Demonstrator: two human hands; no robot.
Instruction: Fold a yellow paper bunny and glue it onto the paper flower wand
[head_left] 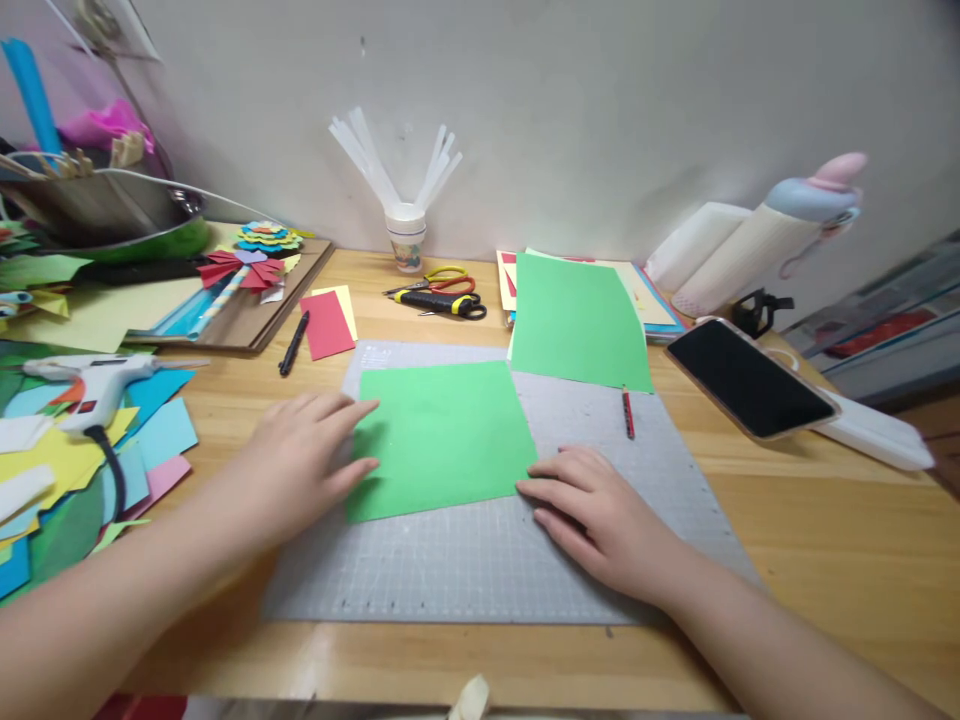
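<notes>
A green sheet of paper lies flat on the grey cutting mat. My left hand is at its left edge, thumb and fingers apart, with the fingertips over the paper; whether they press on it I cannot tell. At the sheet's lower right corner rests my right hand, its fingers stretched out and the fingertips touching or close to the edge. Neither hand grips anything. A second green sheet lies behind, on a stack of coloured paper. A short red and black pencil is on the mat.
Scissors and a paper cup of white straws stand toward the wall. A black pen lies beside red paper. Left are a glue gun and paper scraps; right, a phone and a white bottle.
</notes>
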